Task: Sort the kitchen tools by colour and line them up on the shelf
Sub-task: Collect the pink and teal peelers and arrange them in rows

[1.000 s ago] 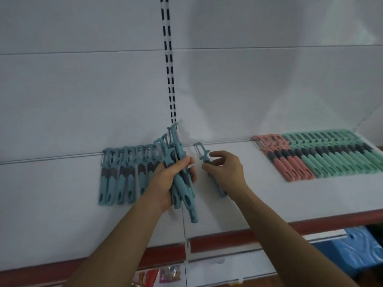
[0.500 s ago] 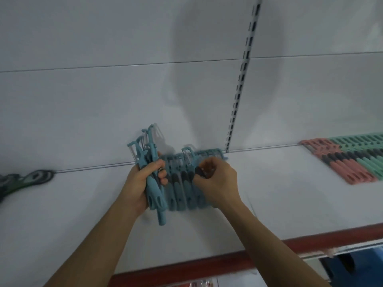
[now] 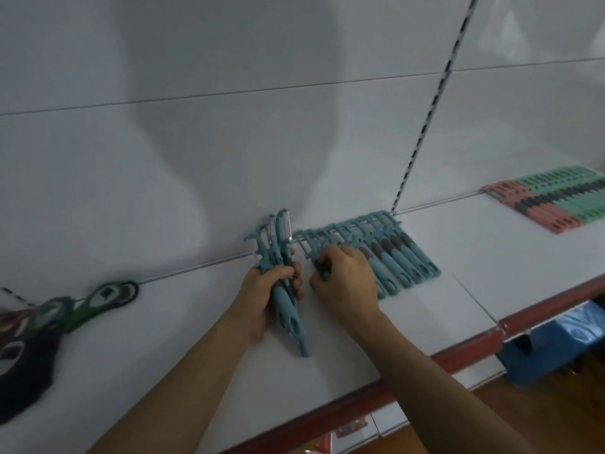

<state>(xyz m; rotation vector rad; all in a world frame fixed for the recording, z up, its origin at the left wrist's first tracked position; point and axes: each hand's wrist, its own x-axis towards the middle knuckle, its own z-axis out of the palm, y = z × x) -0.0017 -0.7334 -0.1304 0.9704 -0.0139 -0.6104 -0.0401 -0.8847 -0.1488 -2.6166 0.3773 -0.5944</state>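
We read this as a shop, with retail gondola shelving. White metal shelf [image 3: 425,309] with a red front strip [image 3: 376,396], flat white back panels [image 3: 229,142], and a slotted upright [image 3: 425,122] running up between them. Stock is many identical items laid side by side in colour blocks: teal peelers [image 3: 402,257], then pink peelers [image 3: 540,214] and green peelers [image 3: 569,191] further right. Dark green tools [image 3: 98,299] lie at the left. Below the shelf there's a blue plastic item [image 3: 563,342] and a wood-tone floor [image 3: 523,404].

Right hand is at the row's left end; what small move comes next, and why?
Probably let go of the peeler, flush against the blue row, then reach for another: the right hand pinches one at the row's left end, while the left hand holds a bundle of more.
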